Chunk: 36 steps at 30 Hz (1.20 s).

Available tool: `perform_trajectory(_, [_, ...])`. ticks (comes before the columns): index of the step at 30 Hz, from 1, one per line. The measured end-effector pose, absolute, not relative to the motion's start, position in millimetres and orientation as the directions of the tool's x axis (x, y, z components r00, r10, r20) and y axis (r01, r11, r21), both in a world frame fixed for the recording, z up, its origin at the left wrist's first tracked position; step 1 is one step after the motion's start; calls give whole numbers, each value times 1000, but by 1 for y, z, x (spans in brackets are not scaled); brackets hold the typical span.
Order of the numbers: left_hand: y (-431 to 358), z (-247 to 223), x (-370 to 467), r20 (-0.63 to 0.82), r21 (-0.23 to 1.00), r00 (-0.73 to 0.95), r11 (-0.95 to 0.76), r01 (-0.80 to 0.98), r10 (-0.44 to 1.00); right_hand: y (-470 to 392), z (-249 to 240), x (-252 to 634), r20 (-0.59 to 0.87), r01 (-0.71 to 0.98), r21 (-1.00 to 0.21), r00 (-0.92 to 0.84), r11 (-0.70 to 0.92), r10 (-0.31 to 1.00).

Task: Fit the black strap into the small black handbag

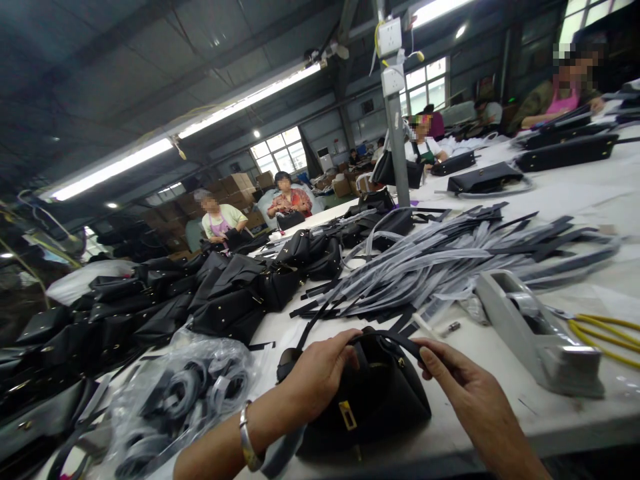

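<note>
Left hand (320,373): wrist wears a bangle (245,440); grip closed over the top left of the bag (370,400), thumb by the handle (395,341).
Right hand (465,387): fingers pinched on the handle's right end, at the bag's top right.
Bag: black, small, gold clasp (347,415) on the near face; sits on the bench (500,373) at the near edge, between both hands.
Handle: black strap arching over the bag top, held at both ends.
Plastic sack (185,393): clear, holds coiled dark straps; just left of the left forearm.
Bag pile (150,313): many black bags heaped on the left of the bench, running back.
Strap pile (450,260): grey and black strips fanned across mid bench, behind the bag.
Tape dispenser (535,330): grey, right of the bag, near the right hand, not touching.
Yellow cords (605,337): far right edge, beside the dispenser.
Post (395,127): grey, rises from the bench, with sockets (390,57) mounted high.
Others: several people (220,217) seated at the far side and at the right bench, black bags in front of them.
</note>
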<state>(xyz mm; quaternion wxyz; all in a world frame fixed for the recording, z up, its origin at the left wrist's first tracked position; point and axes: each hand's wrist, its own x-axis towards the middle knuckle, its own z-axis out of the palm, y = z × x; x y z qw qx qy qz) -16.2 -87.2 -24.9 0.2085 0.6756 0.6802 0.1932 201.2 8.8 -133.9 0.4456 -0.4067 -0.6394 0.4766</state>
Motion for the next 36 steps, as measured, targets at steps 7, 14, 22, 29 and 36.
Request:
perform_trajectory(7, [-81, -20, -23, -278, 684, 140, 94, 723, 950, 15, -114, 205, 275, 68, -952, -247, 300, 929])
perform_trajectory(14, [-69, -33, -15, -372, 830, 277, 183, 527, 886, 14, -111, 180, 192, -20, -978, -461, 206, 866])
perform_trajectory(22, [-63, -29, -22, -440, 865, 194, 355, 355, 877, 32, -138, 174, 411, 10, -884, -456, 467, 789])
perform_trajectory(29, [-57, -24, -28, -518, 809, 150, 426, 406, 842, 47, -124, 178, 382, -78, -870, -731, 488, 565])
perform_trajectory(36, [-52, -17, -28, -529, 779, 104, 434, 452, 842, 42, -133, 177, 407, -60, -865, -665, 499, 626])
